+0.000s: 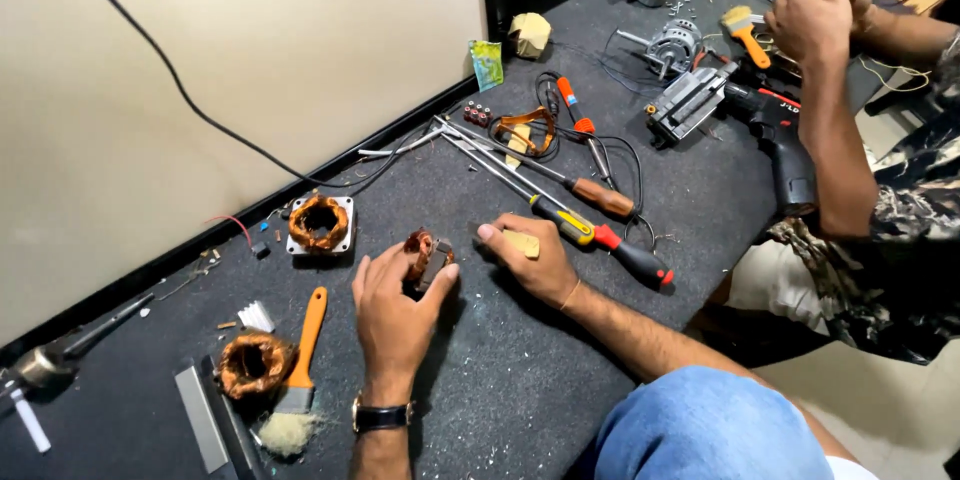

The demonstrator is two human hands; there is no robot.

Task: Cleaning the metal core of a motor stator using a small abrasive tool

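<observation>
- left hand (392,308) grips a small copper-wound coil (428,258) at frame centre on the dark worktop (520,380).
- right hand (535,260) pinches a tan card (521,243) just right of it.
- screwdrivers (590,230) lie close behind; an orange-handled brush (303,350) lies lower left.
- a co-worker's hand (812,25) works upper right.

1. I see a dark grey table (520,380), speckled with pale flecks.
2. The small coil (425,255) under my left hand (395,310) is copper-brown with a grey part.
3. My right hand (530,260) covers a tan piece (522,243).
4. Two copper-orange windings: one (320,223) on a white square plate, one (253,364) bare.
5. The brush (300,370) has an orange handle and cream bristles.
6. One screwdriver (600,237) is yellow, black and red; another (600,197) has a brown handle.
7. The wall (250,40) is beige; my trousers (710,430) are blue.
</observation>
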